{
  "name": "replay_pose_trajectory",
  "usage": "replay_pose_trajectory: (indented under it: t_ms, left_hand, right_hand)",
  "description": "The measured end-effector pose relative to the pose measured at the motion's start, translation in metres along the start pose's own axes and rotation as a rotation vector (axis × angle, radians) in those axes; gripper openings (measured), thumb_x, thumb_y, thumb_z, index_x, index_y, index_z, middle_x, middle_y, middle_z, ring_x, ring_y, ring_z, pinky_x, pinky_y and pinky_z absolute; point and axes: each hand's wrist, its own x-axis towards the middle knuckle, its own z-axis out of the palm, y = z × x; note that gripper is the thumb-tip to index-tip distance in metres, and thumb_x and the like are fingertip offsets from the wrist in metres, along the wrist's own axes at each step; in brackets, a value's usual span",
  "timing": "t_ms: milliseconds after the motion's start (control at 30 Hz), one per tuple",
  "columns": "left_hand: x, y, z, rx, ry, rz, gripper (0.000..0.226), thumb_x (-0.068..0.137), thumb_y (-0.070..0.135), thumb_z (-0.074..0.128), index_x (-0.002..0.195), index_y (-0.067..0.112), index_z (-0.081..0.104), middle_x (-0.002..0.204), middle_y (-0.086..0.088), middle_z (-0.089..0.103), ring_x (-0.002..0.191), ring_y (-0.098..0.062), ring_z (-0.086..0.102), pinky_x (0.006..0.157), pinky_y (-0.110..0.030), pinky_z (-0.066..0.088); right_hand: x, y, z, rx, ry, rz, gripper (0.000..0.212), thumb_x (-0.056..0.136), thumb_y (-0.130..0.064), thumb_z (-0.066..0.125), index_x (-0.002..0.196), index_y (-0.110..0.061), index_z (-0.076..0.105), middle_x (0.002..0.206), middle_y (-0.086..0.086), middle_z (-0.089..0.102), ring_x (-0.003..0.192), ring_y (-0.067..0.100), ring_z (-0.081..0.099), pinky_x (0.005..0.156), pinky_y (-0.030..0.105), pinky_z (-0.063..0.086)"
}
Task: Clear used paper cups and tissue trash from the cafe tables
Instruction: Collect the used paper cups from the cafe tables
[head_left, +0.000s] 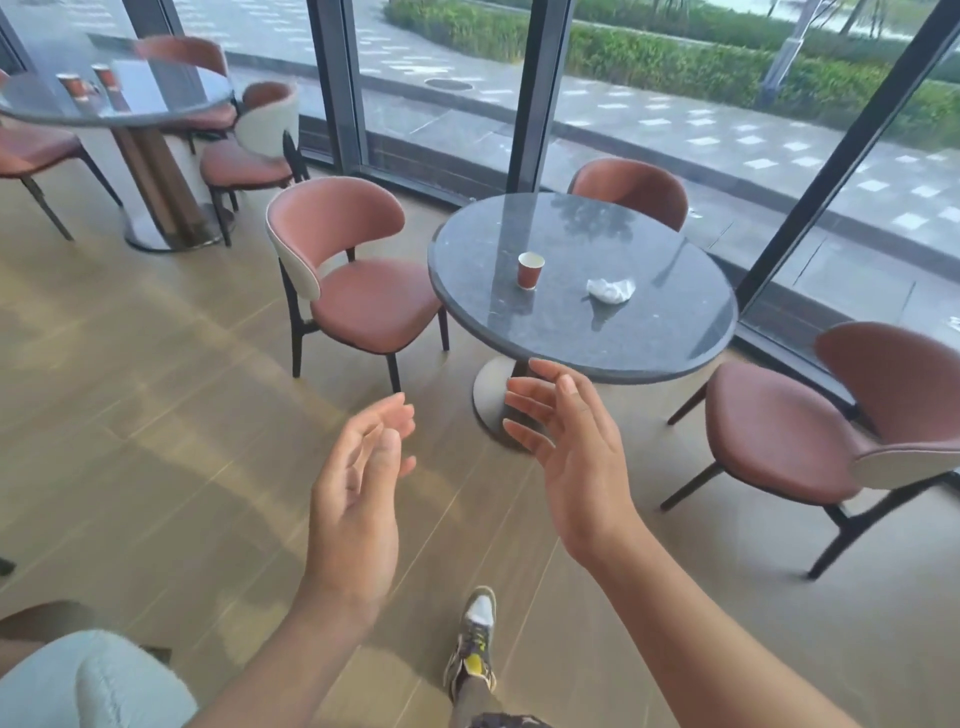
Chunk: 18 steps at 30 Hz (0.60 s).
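I see the paper cup (530, 271) red-brown outside and white inside, the tissue (612, 289) white, the table top (649, 332) dark grey with pale speckles. The chair (374, 304) is terracotta with a cream outer back, the floor (156, 426) beige, the shoe (475, 642) grey, white and yellow.

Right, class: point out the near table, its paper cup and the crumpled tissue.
near table (649, 371), head view, on its front rim.
paper cup (530, 274), head view, on its red wall.
crumpled tissue (612, 289), head view, on its white middle.

You're seeing it all from your head — one wide view tilted forward and down, the round table (649, 338) close ahead, windows (441, 62) just beyond.
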Motion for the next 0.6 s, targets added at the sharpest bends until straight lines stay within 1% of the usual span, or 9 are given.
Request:
replay_pose_trajectory:
  t_ms: [100,167,300,400,533,600]
  left_hand:
    - [0.069,-0.020,0.020,0.012,-0.008,0.012,0.030,0.090,0.051,0.056,0.114,0.040,0.070,0.124,0.008,0.072,0.124,-0.013,0.065,0.096,-0.036,0.051]
    - [0.116,-0.032,0.035,0.032,-0.004,0.010,0.035,0.089,0.054,0.054,0.115,0.038,0.069,0.124,0.008,0.072,0.124,-0.013,0.064,0.096,-0.036,0.051]
    - [0.202,-0.051,0.065,0.048,-0.006,0.009,0.040,0.089,0.055,0.052,0.119,0.033,0.068,0.124,0.007,0.072,0.124,-0.011,0.064,0.097,-0.038,0.052]
    - [0.259,-0.063,0.085,0.043,0.000,0.002,0.042,0.089,0.054,0.052,0.120,0.030,0.068,0.124,0.007,0.072,0.123,-0.012,0.065,0.097,-0.039,0.053]
    - [0.321,-0.076,0.105,0.026,-0.017,-0.015,0.032,0.093,0.049,0.053,0.117,0.034,0.068,0.124,0.008,0.072,0.122,-0.011,0.065,0.096,-0.038,0.053]
    - [0.356,-0.086,0.114,0.021,-0.035,-0.021,0.031,0.092,0.050,0.053,0.115,0.038,0.069,0.124,0.009,0.072,0.122,-0.010,0.065,0.095,-0.035,0.053]
  right_hand:
    - [0.075,0.013,0.003,-0.006,-0.013,-0.003,0.038,0.096,-0.042,0.052,0.123,-0.020,0.067,0.113,0.006,0.073,0.114,0.021,0.068,0.095,0.038,0.054]
    - [0.126,0.017,0.005,-0.017,-0.013,0.006,0.037,0.096,-0.042,0.052,0.123,-0.021,0.067,0.114,0.006,0.073,0.114,0.021,0.069,0.094,0.037,0.054]
    - [0.221,0.020,0.007,-0.044,-0.003,0.016,0.036,0.096,-0.044,0.054,0.123,-0.024,0.068,0.115,0.003,0.074,0.116,0.018,0.069,0.095,0.036,0.053]
    - [0.280,0.023,0.008,-0.065,0.019,0.010,0.036,0.095,-0.044,0.055,0.123,-0.024,0.067,0.116,0.003,0.073,0.118,0.019,0.068,0.097,0.038,0.053]
    - [0.340,0.034,0.012,-0.064,0.064,0.013,0.035,0.094,-0.041,0.058,0.123,-0.024,0.066,0.118,0.004,0.072,0.118,0.021,0.068,0.101,0.042,0.055]
    - [0.374,0.046,0.012,-0.072,0.109,0.020,0.037,0.093,-0.039,0.061,0.126,-0.022,0.065,0.120,0.005,0.071,0.121,0.024,0.066,0.102,0.042,0.055]
